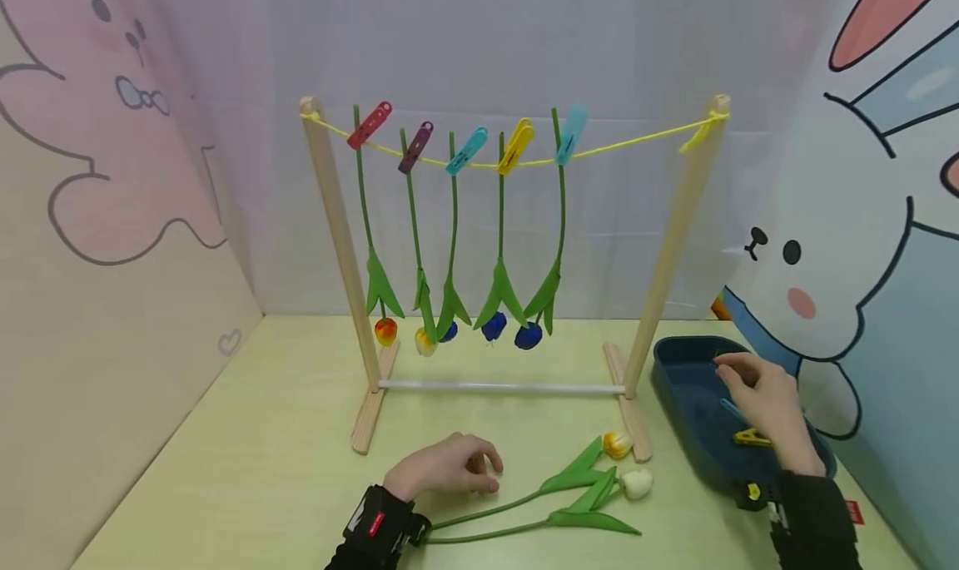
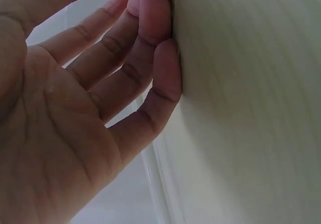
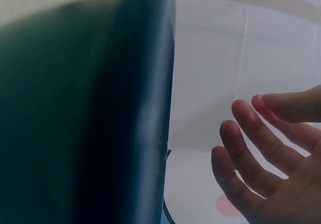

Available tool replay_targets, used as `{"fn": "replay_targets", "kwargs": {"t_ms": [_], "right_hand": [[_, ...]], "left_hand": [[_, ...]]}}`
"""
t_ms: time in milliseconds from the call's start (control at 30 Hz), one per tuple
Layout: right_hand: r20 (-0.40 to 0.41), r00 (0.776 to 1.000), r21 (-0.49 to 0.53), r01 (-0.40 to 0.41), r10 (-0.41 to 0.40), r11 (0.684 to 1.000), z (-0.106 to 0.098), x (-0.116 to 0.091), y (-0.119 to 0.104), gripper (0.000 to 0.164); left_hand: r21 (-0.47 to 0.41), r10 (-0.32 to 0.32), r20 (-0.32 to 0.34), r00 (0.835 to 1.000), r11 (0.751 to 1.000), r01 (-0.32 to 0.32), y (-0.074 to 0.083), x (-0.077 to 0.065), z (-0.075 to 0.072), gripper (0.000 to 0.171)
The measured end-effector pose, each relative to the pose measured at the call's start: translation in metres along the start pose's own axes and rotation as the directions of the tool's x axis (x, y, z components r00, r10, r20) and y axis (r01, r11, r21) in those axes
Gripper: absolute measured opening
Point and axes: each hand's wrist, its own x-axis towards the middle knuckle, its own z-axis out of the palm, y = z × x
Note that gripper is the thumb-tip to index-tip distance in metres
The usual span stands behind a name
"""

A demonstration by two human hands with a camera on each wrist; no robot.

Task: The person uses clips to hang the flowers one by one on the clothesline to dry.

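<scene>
My left hand (image 1: 453, 468) rests on the table with fingers loosely bent and nothing in it; in the left wrist view its fingertips (image 2: 168, 66) touch the tabletop. Beside it lie two artificial tulips, one with an orange-yellow bloom (image 1: 618, 445) and one with a white bloom (image 1: 636, 483), stems pointing left. Over the dark blue basin (image 1: 674, 403) hovers my right hand (image 1: 767, 395), thumb close to the index finger. The right wrist view shows nothing between those relaxed fingers (image 3: 241, 143). Inside the basin are a yellow clothespin (image 1: 752, 438) and a light blue clothespin (image 1: 732, 409), partly behind the hand.
A wooden frame (image 1: 674, 245) stands at the back with a yellow string (image 1: 633, 141) across it. Several tulips hang upside down from it, held by red (image 1: 370, 126), purple, blue and yellow clothespins. Bunny-print curtains (image 1: 839, 245) border the table.
</scene>
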Motion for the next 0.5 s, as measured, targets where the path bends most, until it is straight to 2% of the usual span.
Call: {"fn": "replay_targets", "kwargs": {"t_ms": [167, 333, 433, 500], "right_hand": [[0.122, 0.992, -0.063, -0.001, 0.009, 0.998, -0.009, 0.006, 0.007, 0.026], [0.235, 0.972, -0.094, 0.041, -0.018, 0.995, -0.016, 0.013, 0.012, 0.029], [0.326, 0.945, -0.12, 0.077, -0.034, 0.99, -0.02, 0.02, 0.014, 0.032], [0.419, 0.908, -0.157, 0.09, -0.016, 0.983, -0.022, 0.025, 0.014, 0.038]], "left_hand": [[-0.031, -0.038, -0.016, 0.999, 0.999, 0.038, 0.0, 0.0, 0.001, 0.018], [-0.045, -0.059, -0.044, 0.997, 0.997, 0.057, -0.001, -0.001, 0.0, 0.018], [-0.036, -0.06, -0.051, 0.997, 0.998, 0.058, -0.002, -0.002, -0.001, 0.018], [-0.034, -0.061, -0.05, 0.997, 0.998, 0.059, -0.002, -0.002, -0.001, 0.018]]}}
